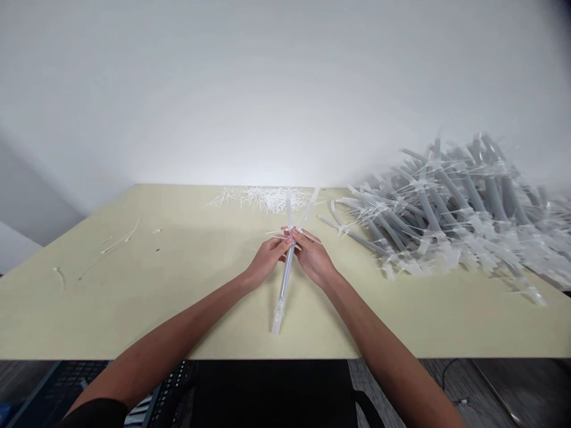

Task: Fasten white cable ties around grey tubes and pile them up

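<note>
Both my hands meet at the upper part of a grey tube (286, 276) with a clear, translucent end piece (277, 315) toward me. Two translucent branches spread from its far end in a Y. My left hand (270, 252) pinches the junction from the left, and my right hand (312, 252) grips it from the right, thumbs close together. Thin white zip tie tails stick out sideways around the fingers. What lies under the fingertips is partly hidden.
A heap of white zip ties (272, 199) lies at the table's back. On the right is a large pile of similar grey tubes (428, 208). A few loose zip ties (120, 241) lie left. A dark crate (57, 386) stands below the table's front edge.
</note>
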Demonstrator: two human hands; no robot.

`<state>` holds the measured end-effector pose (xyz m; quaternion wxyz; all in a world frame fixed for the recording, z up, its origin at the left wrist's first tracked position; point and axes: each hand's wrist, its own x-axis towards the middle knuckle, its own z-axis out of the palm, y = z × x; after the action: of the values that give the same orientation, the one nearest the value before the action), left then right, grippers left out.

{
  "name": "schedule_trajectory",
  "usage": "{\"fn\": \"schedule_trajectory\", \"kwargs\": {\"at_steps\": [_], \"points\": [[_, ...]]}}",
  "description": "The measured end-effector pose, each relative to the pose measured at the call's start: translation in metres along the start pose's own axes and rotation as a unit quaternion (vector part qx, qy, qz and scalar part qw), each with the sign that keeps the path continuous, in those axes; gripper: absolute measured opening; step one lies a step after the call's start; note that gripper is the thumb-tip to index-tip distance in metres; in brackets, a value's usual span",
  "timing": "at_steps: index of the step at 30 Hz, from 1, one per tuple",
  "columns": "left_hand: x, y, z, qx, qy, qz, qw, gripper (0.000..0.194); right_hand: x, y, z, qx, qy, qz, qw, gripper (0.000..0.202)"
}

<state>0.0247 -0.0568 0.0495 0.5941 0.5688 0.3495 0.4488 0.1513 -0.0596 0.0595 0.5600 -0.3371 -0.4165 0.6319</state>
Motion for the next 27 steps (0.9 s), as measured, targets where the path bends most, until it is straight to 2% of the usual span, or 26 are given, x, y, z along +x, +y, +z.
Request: {"fn": "schedule_trajectory", "kwargs": {"at_steps": [5, 10, 20, 27], "points": [[0.001, -0.003, 0.0, -0.045, -0.005, 0.013, 0.999, 0.036, 0.0, 0.003, 0.003, 0.006, -0.01, 0.011, 1.0, 0.032], [-0.001, -0.003, 0.001, -0.032, 0.01, 0.02, 0.999, 0.037, 0.001, 0.003, 0.002, 0.01, -0.006, 0.013, 1.0, 0.031], [-0.002, 0.002, 0.001, -0.043, -0.004, 0.016, 0.999, 0.036, 0.001, 0.001, 0.003, 0.004, -0.012, 0.004, 1.0, 0.032], [0.003, 0.009, -0.008, -0.054, 0.061, 0.05, 0.995, 0.027, -0.001, -0.002, 0.004, -0.011, -0.006, -0.039, 0.999, 0.031]]}}
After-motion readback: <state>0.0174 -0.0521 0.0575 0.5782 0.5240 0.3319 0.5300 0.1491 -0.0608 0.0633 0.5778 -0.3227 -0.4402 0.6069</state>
